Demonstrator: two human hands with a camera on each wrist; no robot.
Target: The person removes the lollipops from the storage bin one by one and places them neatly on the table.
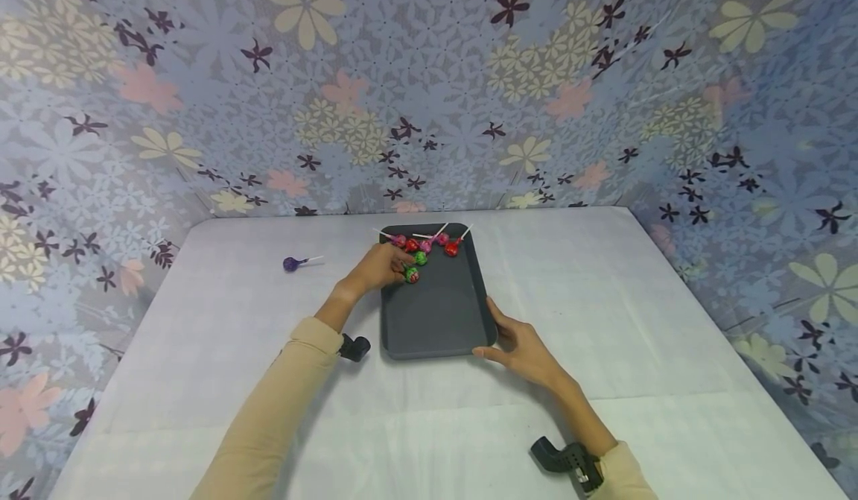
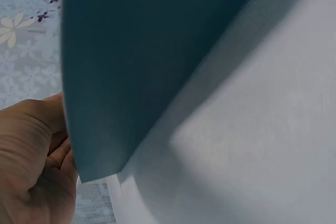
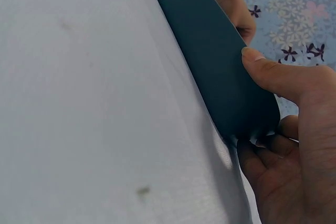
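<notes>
A dark grey tray [image 1: 436, 314] lies on the white-covered table. Over its left wall reaches my left hand [image 1: 378, 267], with curled fingers pinching a green lollipop [image 1: 412, 275] near its head; the stick is hidden by the hand. Another green lollipop [image 1: 420, 258] lies right by the fingertips. In the left wrist view the tray wall [image 2: 126, 77] blocks the fingertips. My right hand [image 1: 523, 351] grips the tray's near right corner, thumb on the near wall [image 3: 220, 72] and fingers round the side.
At the tray's far end lie several lollipops, among them a red lollipop [image 1: 452, 248] and a pink lollipop [image 1: 399, 240], some sticks poking over the rim. A purple lollipop [image 1: 290, 264] lies on the table left of the tray. Floral cloth [image 1: 429, 112] hangs behind and beside the table.
</notes>
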